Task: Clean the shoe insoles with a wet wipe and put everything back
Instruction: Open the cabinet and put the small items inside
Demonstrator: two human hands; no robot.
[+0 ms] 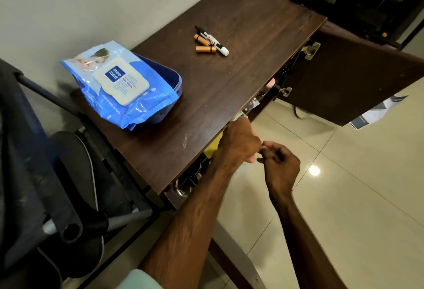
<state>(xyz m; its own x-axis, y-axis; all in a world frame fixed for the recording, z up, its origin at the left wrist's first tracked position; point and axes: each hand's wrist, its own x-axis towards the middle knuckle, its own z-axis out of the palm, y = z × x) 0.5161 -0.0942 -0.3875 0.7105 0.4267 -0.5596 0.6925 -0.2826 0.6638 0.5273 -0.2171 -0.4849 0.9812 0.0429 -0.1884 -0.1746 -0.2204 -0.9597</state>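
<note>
The wet wipes pack (119, 84) lies at the back left corner of the cabinet top (229, 77), close to the wall. It rests tilted across the rim of a blue tub (177, 82), with its flip lid shut and facing up. It looks like a soft, slippery film pouch, light and floppy, and probably sags if lifted by one end. A grip across its middle, or a steadying press beside the lid while a wipe is pulled, should suit it best. The pack hides whatever is in the tub.

The insoles are not in view, so where they are cannot be told. Such pieces are likely thin and bendy and are best taken by an edge.

Near the back edge of the top, well apart from the pack, two batteries (205, 48) lie touching a marker (213, 42).

The left hand (238, 141) reaches under the front edge into the cabinet. Its fingers are hidden, so whether they grasp anything cannot be told. The right hand (280, 162) hangs just beside it with its fingers loosely curled, and nothing shows in them.

The cabinet door (348, 82) stands open at the right end, and small items inside are too dark to name.
</note>
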